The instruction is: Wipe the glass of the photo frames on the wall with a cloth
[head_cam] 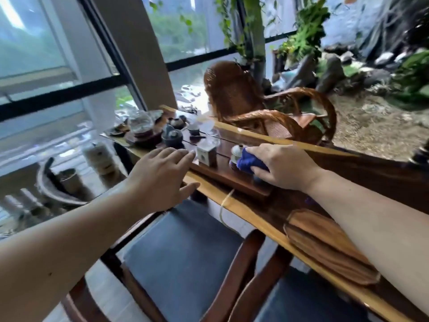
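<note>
R hand [282, 167] clutching blue cloth [249, 161], L hand [160, 180] spread.

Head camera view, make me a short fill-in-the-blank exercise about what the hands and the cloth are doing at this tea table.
1. The right hand grips a cloth whose colour is ____.
2. The left hand is open and holds ____.
3. The cloth lies right beside a small white ____ cup on the wooden tea tray.
4. The chair seat under the left hand is padded in ____.

Missing words: blue; nothing; lidded; grey
</note>
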{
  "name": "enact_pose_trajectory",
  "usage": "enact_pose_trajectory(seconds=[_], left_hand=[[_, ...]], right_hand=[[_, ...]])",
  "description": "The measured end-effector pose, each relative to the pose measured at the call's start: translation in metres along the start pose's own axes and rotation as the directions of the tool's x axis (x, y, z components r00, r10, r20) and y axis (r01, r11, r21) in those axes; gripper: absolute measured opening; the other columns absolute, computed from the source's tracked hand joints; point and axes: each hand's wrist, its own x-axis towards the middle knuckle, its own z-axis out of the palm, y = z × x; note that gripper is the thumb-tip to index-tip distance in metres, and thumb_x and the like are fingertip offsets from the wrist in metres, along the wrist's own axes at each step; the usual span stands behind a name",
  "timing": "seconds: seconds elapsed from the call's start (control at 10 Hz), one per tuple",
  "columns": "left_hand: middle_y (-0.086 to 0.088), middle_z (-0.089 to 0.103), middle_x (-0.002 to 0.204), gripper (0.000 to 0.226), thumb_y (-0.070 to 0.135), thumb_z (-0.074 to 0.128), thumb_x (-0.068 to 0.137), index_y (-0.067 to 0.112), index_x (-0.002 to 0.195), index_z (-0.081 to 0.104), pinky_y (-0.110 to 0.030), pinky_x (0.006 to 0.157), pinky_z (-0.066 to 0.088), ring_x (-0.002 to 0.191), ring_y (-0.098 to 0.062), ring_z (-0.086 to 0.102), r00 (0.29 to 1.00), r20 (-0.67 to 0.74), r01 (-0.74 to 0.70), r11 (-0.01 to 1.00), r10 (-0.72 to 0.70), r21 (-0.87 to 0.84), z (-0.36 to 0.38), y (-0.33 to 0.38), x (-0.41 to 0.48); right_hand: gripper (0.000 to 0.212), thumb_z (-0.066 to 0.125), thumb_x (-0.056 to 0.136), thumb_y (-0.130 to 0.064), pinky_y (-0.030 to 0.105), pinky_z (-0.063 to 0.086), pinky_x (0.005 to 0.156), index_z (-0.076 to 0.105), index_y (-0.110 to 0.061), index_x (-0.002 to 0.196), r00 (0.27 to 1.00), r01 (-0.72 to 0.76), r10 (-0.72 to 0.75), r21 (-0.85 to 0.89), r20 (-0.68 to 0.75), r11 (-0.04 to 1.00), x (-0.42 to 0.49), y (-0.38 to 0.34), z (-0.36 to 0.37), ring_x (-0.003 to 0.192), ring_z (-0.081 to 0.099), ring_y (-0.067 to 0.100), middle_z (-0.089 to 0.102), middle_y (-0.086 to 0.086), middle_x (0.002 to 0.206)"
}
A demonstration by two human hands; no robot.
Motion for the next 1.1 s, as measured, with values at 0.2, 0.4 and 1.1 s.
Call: enact_pose_trajectory(seconds=[0.2, 0.4, 1.1], left_hand=[[-0.01, 0.055, 0.139, 0.074, 0.059, 0.045, 0.086, 0.008, 0.14, 0.044, -0.042, 0.108, 0.039, 0.127, -0.029, 0.05, 0.987, 0.036, -0.147, 0.978, 0.154, -0.151, 0.067, 0.062, 0.041], [-0.01, 0.057, 0.136, 0.072, 0.058, 0.047, 0.087, 0.009, 0.138, 0.046, -0.041, 0.106, 0.039, 0.125, -0.03, 0.052, 0.962, 0.038, -0.247, 0.925, 0.269, -0.288, 0.14, 0.143, 0.082], [-0.007, 0.054, 0.138, 0.071, 0.058, 0.046, 0.088, 0.011, 0.141, 0.041, -0.041, 0.106, 0.038, 0.127, -0.027, 0.048, 0.9, 0.186, -0.297, 0.868, 0.393, -0.397, 0.291, 0.265, 0.123]], right_hand=[[0.05, 0.056, 0.087, -0.039, 0.038, 0.054, 0.065, 0.054, -0.015, 0.131, 0.953, -0.27, 0.27, -0.018, 0.137, 0.963, -0.089, 0.036, 0.051, 0.095, 0.065, 0.027, 0.067, 0.006, 0.112], [0.048, 0.055, 0.088, -0.041, 0.039, 0.054, 0.067, 0.053, -0.019, 0.131, 0.847, -0.485, 0.476, -0.024, 0.234, 0.874, -0.176, 0.071, 0.102, 0.096, 0.064, 0.027, 0.065, 0.001, 0.113], [0.065, 0.03, 0.091, -0.058, 0.041, 0.047, 0.08, 0.038, -0.018, 0.141, 0.789, -0.442, 0.451, -0.124, 0.417, 0.888, -0.236, 0.111, 0.246, 0.104, 0.055, 0.025, 0.058, 0.004, 0.123]])
